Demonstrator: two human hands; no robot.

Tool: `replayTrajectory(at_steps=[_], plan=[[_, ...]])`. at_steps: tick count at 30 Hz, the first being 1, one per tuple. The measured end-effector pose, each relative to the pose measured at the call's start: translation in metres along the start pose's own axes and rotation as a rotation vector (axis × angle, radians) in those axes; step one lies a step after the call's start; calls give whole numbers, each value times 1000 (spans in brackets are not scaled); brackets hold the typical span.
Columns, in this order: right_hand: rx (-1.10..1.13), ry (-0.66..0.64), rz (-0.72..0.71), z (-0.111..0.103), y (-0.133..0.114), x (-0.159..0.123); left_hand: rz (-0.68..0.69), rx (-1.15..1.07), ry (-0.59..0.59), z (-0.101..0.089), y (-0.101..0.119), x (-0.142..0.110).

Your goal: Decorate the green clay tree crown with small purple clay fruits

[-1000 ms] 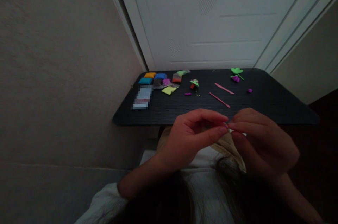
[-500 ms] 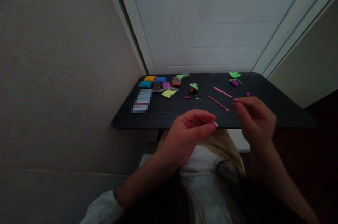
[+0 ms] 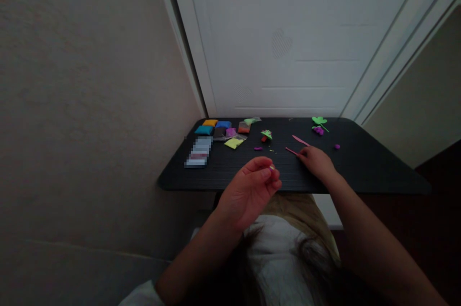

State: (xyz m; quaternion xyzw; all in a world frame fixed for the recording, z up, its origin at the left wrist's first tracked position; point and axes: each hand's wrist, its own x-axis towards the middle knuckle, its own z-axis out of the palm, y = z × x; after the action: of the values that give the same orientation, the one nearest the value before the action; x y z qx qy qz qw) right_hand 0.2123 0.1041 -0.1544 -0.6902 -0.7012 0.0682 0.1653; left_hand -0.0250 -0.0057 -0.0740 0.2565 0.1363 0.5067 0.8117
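My left hand (image 3: 252, 190) is raised over the near edge of the black table (image 3: 378, 171), fingers pinched round a tiny yellow and purple bit of clay (image 3: 271, 167). My right hand (image 3: 317, 162) lies further out on the table, fingers curled over one end of a thin pink stick tool (image 3: 291, 151). A second pink tool (image 3: 300, 140) lies just beyond. A small clay mushroom figure (image 3: 266, 134) stands left of the tools. Near it lie a purple clay piece (image 3: 258, 148) and yellow crumbs (image 3: 272, 151).
Several coloured clay packets (image 3: 219, 128) and a yellow one (image 3: 234, 142) lie at the table's far left beside a blurred card (image 3: 199, 152). A green clay leaf with purple balls (image 3: 319, 125) and a purple ball (image 3: 336, 146) sit far right. A white door (image 3: 288, 32) stands behind.
My hands were pinched together on the small clay bit; the right hand has left it and reached forward to the pink stick tool. The left hand keeps the clay.
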Motion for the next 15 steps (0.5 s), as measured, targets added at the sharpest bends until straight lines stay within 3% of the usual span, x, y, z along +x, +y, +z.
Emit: replayTrajectory(at_steps=[3, 7, 11, 15], plan=[[17, -24, 24, -1, 2, 6, -20, -24, -29, 4, 0, -2], [151, 51, 6, -12, 2, 3, -25, -11, -56, 12, 0, -3], [421, 168, -95, -48, -16, -21, -11, 89, -114, 22, 3, -2], [790, 394, -275, -95, -52, -75, 79, 179, -204, 34, 5, -5]])
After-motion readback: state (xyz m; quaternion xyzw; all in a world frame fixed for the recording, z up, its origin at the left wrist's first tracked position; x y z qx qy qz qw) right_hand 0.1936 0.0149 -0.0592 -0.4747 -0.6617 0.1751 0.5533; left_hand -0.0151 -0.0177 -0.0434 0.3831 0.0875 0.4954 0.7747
